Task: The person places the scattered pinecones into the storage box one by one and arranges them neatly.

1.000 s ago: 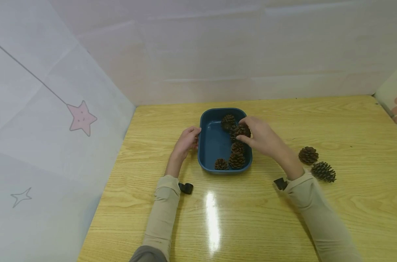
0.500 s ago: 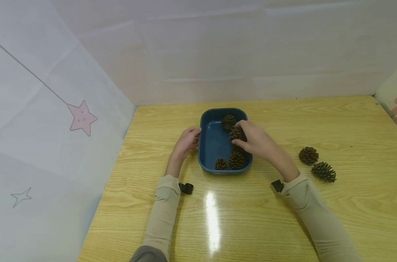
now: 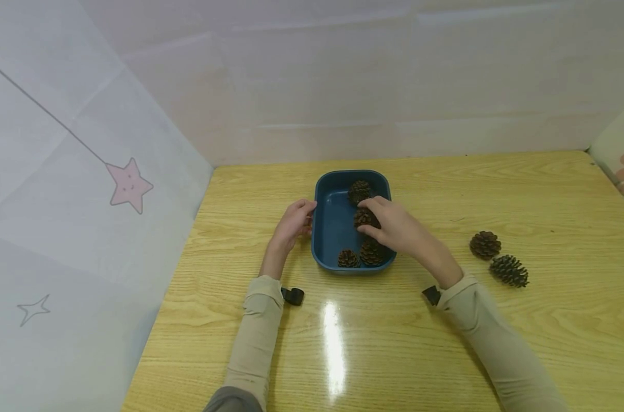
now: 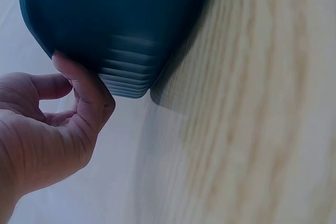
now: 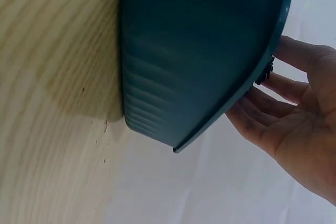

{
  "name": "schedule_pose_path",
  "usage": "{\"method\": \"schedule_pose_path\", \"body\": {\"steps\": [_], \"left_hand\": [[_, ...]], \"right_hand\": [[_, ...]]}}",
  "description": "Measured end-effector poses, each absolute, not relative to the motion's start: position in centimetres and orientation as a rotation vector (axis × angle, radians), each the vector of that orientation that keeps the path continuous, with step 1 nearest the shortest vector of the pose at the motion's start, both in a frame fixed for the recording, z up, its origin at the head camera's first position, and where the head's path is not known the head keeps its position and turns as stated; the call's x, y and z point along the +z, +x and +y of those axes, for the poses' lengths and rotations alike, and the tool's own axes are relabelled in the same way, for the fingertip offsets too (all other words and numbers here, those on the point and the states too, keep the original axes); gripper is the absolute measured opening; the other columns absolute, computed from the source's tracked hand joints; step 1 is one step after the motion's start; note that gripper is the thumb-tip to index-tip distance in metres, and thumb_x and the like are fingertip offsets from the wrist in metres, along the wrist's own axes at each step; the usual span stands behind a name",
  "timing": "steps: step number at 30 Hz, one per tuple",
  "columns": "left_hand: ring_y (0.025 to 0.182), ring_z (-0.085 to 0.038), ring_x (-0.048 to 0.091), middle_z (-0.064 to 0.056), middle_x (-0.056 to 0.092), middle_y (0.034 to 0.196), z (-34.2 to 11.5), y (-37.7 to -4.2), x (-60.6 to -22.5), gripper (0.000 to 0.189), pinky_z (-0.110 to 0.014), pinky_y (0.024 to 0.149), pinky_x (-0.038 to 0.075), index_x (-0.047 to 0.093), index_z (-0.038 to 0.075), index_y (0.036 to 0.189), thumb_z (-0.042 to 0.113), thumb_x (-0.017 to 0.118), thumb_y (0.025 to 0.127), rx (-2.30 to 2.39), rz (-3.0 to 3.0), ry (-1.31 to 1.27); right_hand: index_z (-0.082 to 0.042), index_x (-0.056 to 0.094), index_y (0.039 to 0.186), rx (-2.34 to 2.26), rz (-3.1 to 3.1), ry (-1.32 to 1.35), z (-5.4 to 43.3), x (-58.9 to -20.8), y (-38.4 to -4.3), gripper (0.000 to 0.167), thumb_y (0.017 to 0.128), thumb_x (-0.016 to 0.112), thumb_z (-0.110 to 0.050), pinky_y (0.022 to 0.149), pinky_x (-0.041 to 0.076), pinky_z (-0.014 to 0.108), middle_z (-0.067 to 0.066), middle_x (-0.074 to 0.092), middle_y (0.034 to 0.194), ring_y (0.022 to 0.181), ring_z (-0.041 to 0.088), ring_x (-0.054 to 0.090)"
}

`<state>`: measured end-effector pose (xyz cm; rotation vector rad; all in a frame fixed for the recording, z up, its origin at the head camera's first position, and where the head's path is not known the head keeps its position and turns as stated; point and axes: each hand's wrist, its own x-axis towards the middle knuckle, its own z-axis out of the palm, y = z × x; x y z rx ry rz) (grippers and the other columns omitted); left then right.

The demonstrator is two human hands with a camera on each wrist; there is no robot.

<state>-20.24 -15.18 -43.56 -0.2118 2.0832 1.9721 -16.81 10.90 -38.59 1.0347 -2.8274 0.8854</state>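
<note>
A dark blue rectangular bin [image 3: 338, 229] stands on the wooden table, with several pine cones along its right side and front. My right hand [image 3: 397, 226] reaches over the right rim and grips a pine cone [image 3: 363, 217] between thumb and fingers, inside the bin. Dark scales of that pine cone [image 5: 266, 71] show between the fingers in the right wrist view. Behind it sits another pine cone [image 3: 360, 191]; two more lie at the front, one a larger pine cone [image 3: 372, 252]. My left hand [image 3: 293, 222] holds the left rim, its fingers bent against the outer wall.
Two loose pine cones lie to the right of the bin, a brown rounded pine cone [image 3: 485, 245] and a darker, longer pine cone [image 3: 509, 270]. A pale sheet [image 3: 312, 86] hangs behind the table [image 3: 420, 343]. Small dark crumbs [image 5: 105, 127] dot the tabletop near the bin.
My right hand has moved left and slightly toward the front, carrying the pine cone from the right rim further into the bin. The left hand and the bin have stayed in place.
</note>
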Motion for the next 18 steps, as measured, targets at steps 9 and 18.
{"method": "schedule_pose_path", "body": {"steps": [9,18], "left_hand": [[0.064,-0.014,0.051,-0.005,0.056,0.085,-15.16,-20.23,-43.55,0.026,-0.026,0.058,0.044,0.057,0.001,0.104,0.025,0.052,0.109,1.972,2.074,-0.214],[0.065,-0.014,0.051,-0.005,0.055,0.085,-15.12,-20.32,-43.61,0.024,-0.026,0.057,0.043,0.057,0.003,0.101,0.025,0.052,0.110,1.976,2.071,-0.220]], "right_hand": [[0.007,0.057,0.133,0.901,-2.844,1.060,10.25,-39.01,-16.55,0.046,0.097,0.076,-0.015,0.088,0.057,0.048,0.025,0.063,0.128,0.106,0.036,0.067],[0.007,0.057,0.134,0.916,-2.849,1.087,9.85,-39.51,-16.60,0.046,0.098,0.075,-0.016,0.084,0.058,0.046,0.023,0.067,0.121,0.101,0.034,0.068]]}}
